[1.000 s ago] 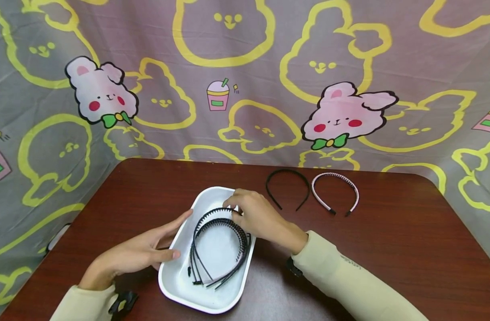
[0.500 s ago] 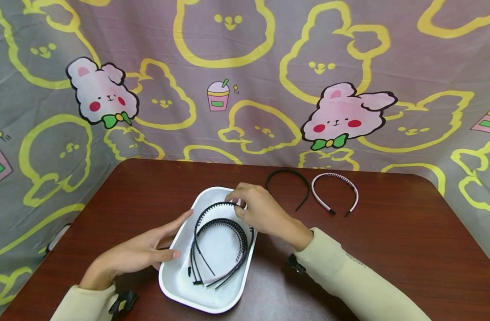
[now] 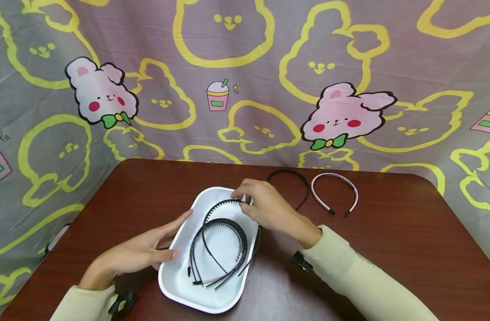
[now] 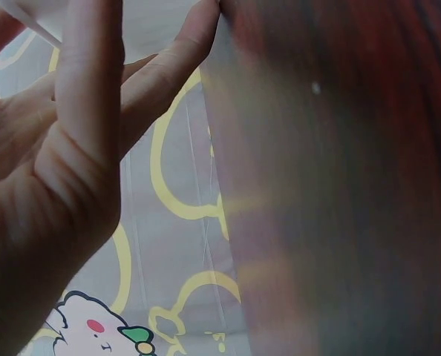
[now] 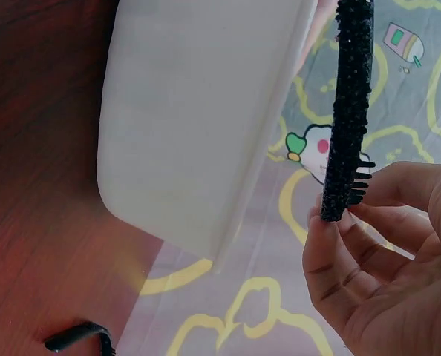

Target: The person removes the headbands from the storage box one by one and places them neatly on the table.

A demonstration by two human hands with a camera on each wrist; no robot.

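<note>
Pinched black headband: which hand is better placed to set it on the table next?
Probably the right hand: it pinches the headband, while the left hand only touches the tray's left side.

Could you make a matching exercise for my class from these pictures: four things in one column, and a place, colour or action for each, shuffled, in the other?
Column one
1. Left hand
2. Right hand
3. Tray
4. Pale pink headband

Column two
A. White, with rounded corners
B. Lies on the table, outside the tray
C. Touches the tray's left side
D. Pinches a black headband

Right pairs: 1-C, 2-D, 3-A, 4-B
</note>
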